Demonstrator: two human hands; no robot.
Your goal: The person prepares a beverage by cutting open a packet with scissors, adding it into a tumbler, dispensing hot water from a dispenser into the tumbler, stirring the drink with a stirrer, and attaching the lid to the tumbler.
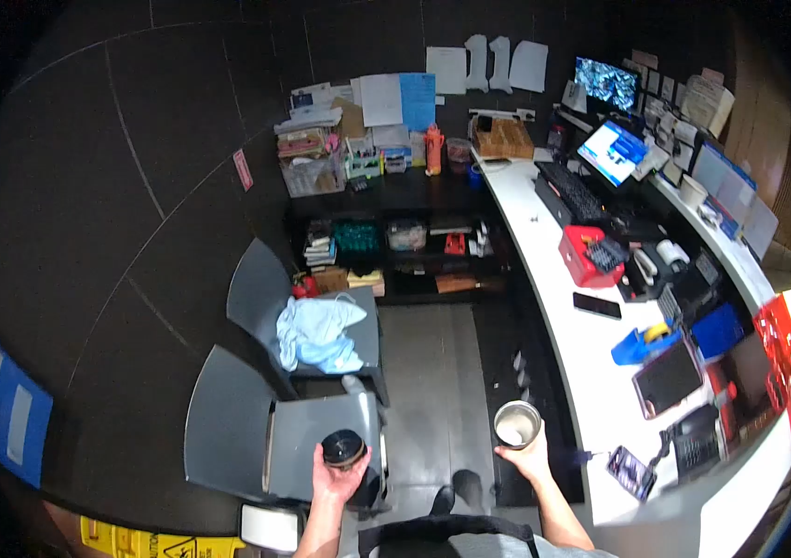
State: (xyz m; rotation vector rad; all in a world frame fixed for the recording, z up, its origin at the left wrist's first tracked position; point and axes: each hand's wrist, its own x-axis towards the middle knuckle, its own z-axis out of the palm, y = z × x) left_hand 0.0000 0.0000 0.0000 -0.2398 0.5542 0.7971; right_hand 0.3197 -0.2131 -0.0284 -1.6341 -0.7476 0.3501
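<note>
My left hand [339, 479] is closed round a black round lid [343, 448], held over the seat of the nearer grey chair [310, 437]. My right hand [529, 459] grips a cup [517, 424] with a metallic rim, its open top facing up. Inside, the cup looks pale; I cannot tell what it contains. Lid and cup are well apart, one on each side of my body. To the right of the cup runs the white counter [558, 344].
A second grey chair [251, 288] bears a light blue cloth [321, 332]. On the counter are a red box [587, 259], a black phone [597, 305], a lit phone [631, 472], a tablet [668, 379] and a blue tape dispenser [642, 348]. A yellow caution sign [149, 542] is at the lower left.
</note>
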